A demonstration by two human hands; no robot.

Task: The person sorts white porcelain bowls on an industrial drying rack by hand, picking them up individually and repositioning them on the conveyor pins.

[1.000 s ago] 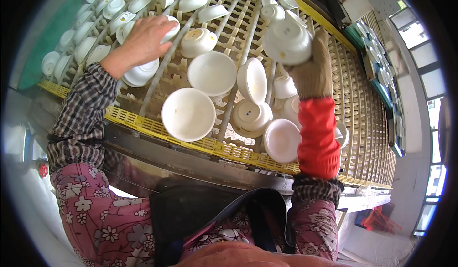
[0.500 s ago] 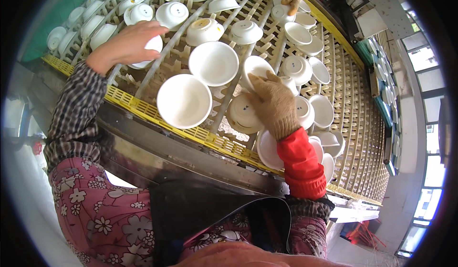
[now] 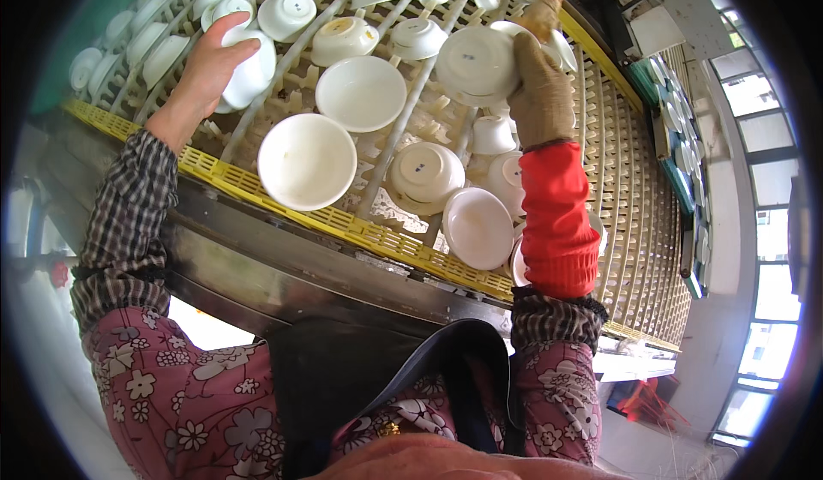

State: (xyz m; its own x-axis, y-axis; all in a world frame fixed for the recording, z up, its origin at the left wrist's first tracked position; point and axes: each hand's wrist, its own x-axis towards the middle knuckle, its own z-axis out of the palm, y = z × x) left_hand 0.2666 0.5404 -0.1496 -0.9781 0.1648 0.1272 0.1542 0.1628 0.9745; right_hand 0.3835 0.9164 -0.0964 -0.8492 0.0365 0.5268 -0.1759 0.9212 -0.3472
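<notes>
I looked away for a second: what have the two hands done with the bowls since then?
The gloved right hand, which was resting on the bowls near the yellow rim, now holds up an upside-down white bowl farther along the belt. The bare left hand still grips a white bowl on the left. The two open bowls stay put.

left hand (image 3: 204, 75): bare, no glove | right hand (image 3: 540, 94): tan knit work glove | right forearm: red ribbed oversleeve (image 3: 557, 223) | both arms: dark-and-white checked cuffs (image 3: 129, 223) | upper sleeves: pink floral-print fabric (image 3: 163, 386), white flowers | front: dark apron (image 3: 360, 377)
</notes>
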